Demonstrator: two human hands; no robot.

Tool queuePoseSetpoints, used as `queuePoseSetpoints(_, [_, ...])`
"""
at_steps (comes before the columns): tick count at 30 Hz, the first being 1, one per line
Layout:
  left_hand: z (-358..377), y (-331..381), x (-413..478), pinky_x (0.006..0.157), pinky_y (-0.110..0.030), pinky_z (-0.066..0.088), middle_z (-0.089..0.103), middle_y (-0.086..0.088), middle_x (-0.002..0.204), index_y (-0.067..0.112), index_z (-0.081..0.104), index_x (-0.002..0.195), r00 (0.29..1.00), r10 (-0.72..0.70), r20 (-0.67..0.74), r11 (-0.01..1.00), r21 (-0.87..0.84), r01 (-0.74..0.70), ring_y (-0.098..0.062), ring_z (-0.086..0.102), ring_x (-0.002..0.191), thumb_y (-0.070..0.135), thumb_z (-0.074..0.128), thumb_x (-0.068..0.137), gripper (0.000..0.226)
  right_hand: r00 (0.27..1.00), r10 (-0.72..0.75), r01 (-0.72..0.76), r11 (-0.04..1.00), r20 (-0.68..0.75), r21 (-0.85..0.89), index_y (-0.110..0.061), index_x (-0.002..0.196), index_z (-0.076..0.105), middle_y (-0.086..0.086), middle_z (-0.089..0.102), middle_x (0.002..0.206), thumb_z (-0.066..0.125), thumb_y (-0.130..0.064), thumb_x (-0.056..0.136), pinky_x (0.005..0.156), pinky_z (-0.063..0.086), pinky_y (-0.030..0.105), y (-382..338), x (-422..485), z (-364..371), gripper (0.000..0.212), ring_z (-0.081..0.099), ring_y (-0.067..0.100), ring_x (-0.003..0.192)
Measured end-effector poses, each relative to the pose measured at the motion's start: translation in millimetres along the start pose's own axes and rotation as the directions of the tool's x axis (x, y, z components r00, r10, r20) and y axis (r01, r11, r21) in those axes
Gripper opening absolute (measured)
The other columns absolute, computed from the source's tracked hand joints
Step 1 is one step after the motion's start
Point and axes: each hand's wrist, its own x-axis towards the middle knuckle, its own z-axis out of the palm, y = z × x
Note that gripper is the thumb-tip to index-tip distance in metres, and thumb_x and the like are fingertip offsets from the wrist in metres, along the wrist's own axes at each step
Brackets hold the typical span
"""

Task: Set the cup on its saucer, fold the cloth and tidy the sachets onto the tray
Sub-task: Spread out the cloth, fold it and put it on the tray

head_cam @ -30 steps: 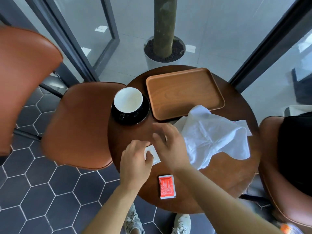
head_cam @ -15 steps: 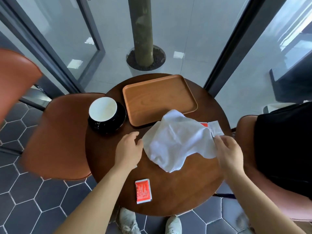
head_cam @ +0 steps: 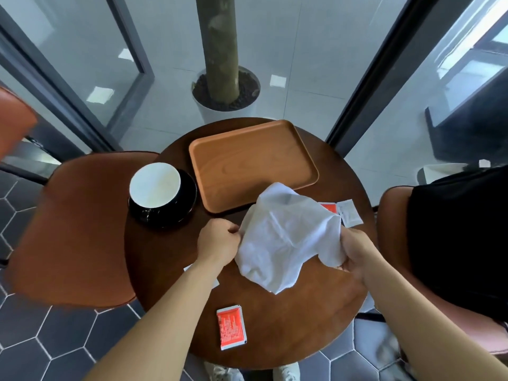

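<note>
A crumpled white cloth [head_cam: 286,235] lies in the middle of the round dark wood table [head_cam: 288,325]. My left hand [head_cam: 217,243] pinches its left edge and my right hand [head_cam: 354,251] grips its right side. The white-lined black cup [head_cam: 155,184] stands on its black saucer [head_cam: 187,207] at the table's left. The wooden tray [head_cam: 247,160] behind the cloth holds nothing. A red sachet [head_cam: 231,327] lies near the front edge. Another red sachet [head_cam: 329,207] and a white sachet [head_cam: 349,217] peek out right of the cloth. A white sachet [head_cam: 188,268] is mostly hidden under my left forearm.
Brown leather chairs stand to the left [head_cam: 79,226] and right [head_cam: 395,243] of the table; the right one carries a black bag [head_cam: 461,237]. A potted tree trunk [head_cam: 220,50] rises behind glass panes beyond the table.
My left hand closed on the cloth's left edge and my right hand took hold of its right side. The cloth is bunched and drawn slightly between them.
</note>
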Motion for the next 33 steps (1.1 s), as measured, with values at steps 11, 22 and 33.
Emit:
queuePoseSetpoints(11, [-0.1, 26.7, -52.6, 0.066, -0.028, 0.049, 0.067, 0.018, 0.086, 0.033, 0.063, 0.089, 0.938, 0.048, -0.343, 0.901, -0.39, -0.189, -0.004, 0.062, 0.083, 0.023, 0.059, 0.096, 0.013, 0.913, -0.266, 0.261, 0.964, 0.31, 0.06, -0.019, 0.098, 0.078, 0.01, 0.078, 0.094, 0.081, -0.025, 0.075, 0.07, 0.06, 0.041, -10.7, 6.5, -13.1, 0.023, 0.075, 0.032, 0.086])
queuePoseSetpoints(22, [-43.4, 38.3, -100.7, 0.071, -0.005, 0.048, 0.07, 0.027, 0.089, 0.044, 0.063, 0.097, 0.514, -0.1, -0.852, 0.78, -0.388, -0.491, 0.009, 0.064, 0.083, 0.031, 0.058, 0.095, 0.014, 0.552, -0.83, 0.795, 0.551, 0.073, 0.252, -0.03, 0.093, 0.065, -0.007, 0.075, 0.101, 0.064, -0.027, 0.088, 0.069, 0.056, 0.025, -103.3, -26.3, -95.8, 0.006, 0.069, 0.013, 0.087])
queuePoseSetpoints(33, [4.6, 10.3, -70.8, 0.104, -0.041, 0.047, 0.066, -0.006, 0.122, 0.021, 0.059, 0.122, 0.875, -0.425, -0.231, 0.43, -0.902, -0.029, -0.024, 0.067, 0.112, 0.006, 0.059, 0.095, 0.031, 0.767, -0.618, 0.63, 0.676, 0.172, -0.382, -0.03, 0.151, 0.032, -0.003, 0.037, 0.154, 0.067, -0.056, 0.086, 0.106, 0.042, 0.043, -65.2, 69.1, -68.4, 0.078, 0.043, 0.016, 0.135])
